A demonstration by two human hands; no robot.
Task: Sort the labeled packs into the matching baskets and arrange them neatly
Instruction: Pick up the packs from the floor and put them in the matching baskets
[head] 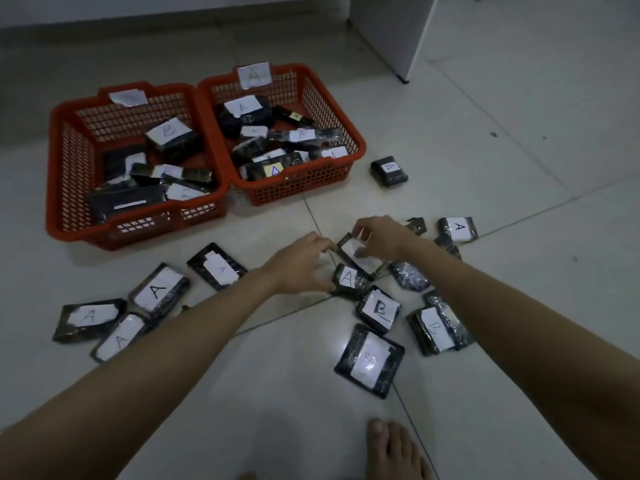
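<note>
Two red mesh baskets stand side by side, touching, on the tiled floor [519, 202]. The right basket [356, 147], tagged A on its far rim, holds a loose heap of dark packs, most showing A labels. The left basket [55, 168] carries a folded paper tag whose letter cannot be read; inside lie more dark packs, one plainly marked B [171, 136], the others' labels partly covered or blurred.

Nearer the person, both hands meet over one pack [355, 252] raised at the floor's scattered pile. The right hand [381, 237] pinches its far edge with curled fingers, and the left hand [304, 263] grips its near-left corner. Its label is glared white, letter unreadable. Just below lies a pack marked A [348, 278]. A bare foot [394, 448] is cut off by the bottom edge.
</note>
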